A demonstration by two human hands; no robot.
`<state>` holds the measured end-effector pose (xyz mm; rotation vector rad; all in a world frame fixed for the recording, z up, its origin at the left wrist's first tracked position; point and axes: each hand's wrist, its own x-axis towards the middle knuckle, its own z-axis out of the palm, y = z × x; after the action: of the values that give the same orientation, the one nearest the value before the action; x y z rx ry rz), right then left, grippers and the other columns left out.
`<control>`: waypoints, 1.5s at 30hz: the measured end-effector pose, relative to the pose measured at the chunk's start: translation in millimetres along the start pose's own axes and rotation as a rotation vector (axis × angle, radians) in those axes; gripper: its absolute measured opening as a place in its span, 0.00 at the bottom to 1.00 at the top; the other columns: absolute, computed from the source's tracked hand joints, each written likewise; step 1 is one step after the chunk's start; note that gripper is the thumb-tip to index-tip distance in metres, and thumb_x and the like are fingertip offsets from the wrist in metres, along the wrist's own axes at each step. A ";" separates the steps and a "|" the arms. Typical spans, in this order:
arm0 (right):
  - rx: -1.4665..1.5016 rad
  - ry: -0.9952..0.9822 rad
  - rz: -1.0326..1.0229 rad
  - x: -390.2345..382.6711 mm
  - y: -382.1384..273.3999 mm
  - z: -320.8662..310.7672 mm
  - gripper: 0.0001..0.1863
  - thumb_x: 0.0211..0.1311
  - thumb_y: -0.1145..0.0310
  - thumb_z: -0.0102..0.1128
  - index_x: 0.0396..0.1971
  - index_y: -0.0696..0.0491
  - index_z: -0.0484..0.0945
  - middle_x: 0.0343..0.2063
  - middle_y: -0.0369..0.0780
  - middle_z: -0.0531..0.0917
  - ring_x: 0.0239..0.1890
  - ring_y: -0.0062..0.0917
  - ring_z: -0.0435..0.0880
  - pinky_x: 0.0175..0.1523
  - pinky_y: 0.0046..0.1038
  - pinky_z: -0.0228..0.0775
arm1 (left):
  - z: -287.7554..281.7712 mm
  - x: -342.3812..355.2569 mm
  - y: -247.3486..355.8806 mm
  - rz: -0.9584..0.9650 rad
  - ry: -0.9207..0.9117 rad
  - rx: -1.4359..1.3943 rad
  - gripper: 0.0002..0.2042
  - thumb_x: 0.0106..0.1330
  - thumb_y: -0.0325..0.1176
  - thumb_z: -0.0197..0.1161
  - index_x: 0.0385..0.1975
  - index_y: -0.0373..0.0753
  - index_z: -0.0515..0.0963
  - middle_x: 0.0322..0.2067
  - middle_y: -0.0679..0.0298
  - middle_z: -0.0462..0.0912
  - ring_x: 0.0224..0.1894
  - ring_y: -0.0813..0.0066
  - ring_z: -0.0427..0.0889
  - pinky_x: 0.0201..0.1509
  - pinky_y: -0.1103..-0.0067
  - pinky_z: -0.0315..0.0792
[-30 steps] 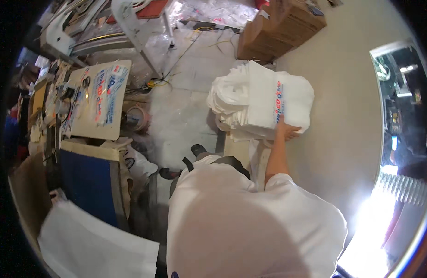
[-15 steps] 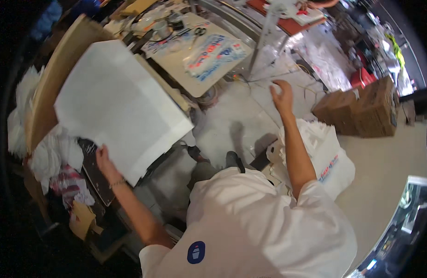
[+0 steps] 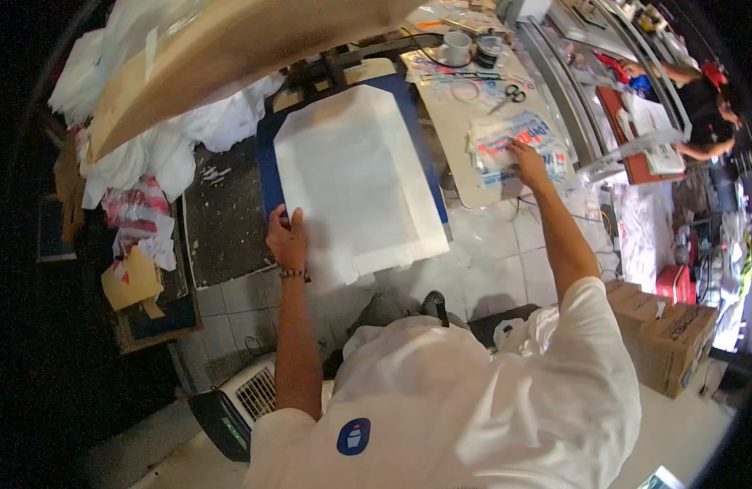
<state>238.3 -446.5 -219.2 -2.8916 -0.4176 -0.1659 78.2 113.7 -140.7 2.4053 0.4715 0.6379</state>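
Note:
A white flat bag or sheet point(image 3: 351, 171) with cut-off upper corners lies on a blue board point(image 3: 270, 175), its lower edge overhanging toward me. At the board's lower left corner is my left hand point(image 3: 287, 239), thumb and fingers apart, with nothing visible between them. My right hand point(image 3: 529, 163) reaches over the table to the right, its fingertips bunched on the printed plastic bag point(image 3: 494, 159) that lies there. Black-handled scissors point(image 3: 514, 94) rest just beyond that hand.
A curved tan panel point(image 3: 253, 61) leans across the far left, above heaped white plastic point(image 3: 156, 159). On the beige table point(image 3: 441, 122) stand a white cup point(image 3: 456, 49) and a dark jar point(image 3: 488, 52). Cardboard boxes point(image 3: 665, 334) sit at right. Another person point(image 3: 710, 106) works far right.
My right hand has moved from the open air onto the printed plastic. My view has turned left. The white sheet now lies on the blue board, with my left hand beside its lower left edge.

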 end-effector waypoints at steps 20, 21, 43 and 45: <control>0.408 -0.193 -0.025 4.9 97.1 -4.2 0.16 0.53 0.70 0.68 0.43 0.57 0.83 0.53 0.47 0.80 0.51 0.33 0.82 0.55 0.30 0.73 | -33.7 -119.5 103.1 -1.070 -0.555 -1.278 0.33 0.72 0.56 0.45 0.61 0.30 0.60 0.55 0.48 0.71 0.59 0.52 0.72 0.63 0.57 0.67; 0.428 -0.210 -0.056 15.0 72.6 -4.9 0.16 0.53 0.70 0.68 0.43 0.57 0.83 0.53 0.47 0.80 0.51 0.33 0.82 0.55 0.30 0.73 | -38.3 -109.3 112.6 -1.079 -0.513 -1.269 0.33 0.72 0.56 0.45 0.61 0.30 0.60 0.55 0.48 0.71 0.59 0.52 0.72 0.63 0.57 0.67; 0.019 0.211 -0.186 36.9 18.2 -66.6 0.09 0.57 0.68 0.65 0.33 0.58 0.83 0.26 0.48 0.83 0.25 0.31 0.82 0.32 0.33 0.72 | -17.6 -150.3 42.7 -1.170 -0.469 -1.344 0.20 0.68 0.42 0.61 0.46 0.28 0.72 0.38 0.51 0.81 0.43 0.56 0.83 0.50 0.66 0.78; 0.116 0.327 -0.131 44.1 -43.3 -93.7 0.10 0.59 0.70 0.63 0.39 0.56 0.82 0.33 0.46 0.84 0.29 0.33 0.85 0.34 0.32 0.75 | -47.2 -147.8 35.1 -1.163 -0.681 -1.174 0.19 0.67 0.40 0.62 0.47 0.28 0.72 0.39 0.51 0.81 0.44 0.57 0.83 0.50 0.66 0.78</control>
<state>260.2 -415.4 -113.6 -2.6562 -0.5348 -0.6036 -62.5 39.9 -133.9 0.8401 0.7619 -0.3813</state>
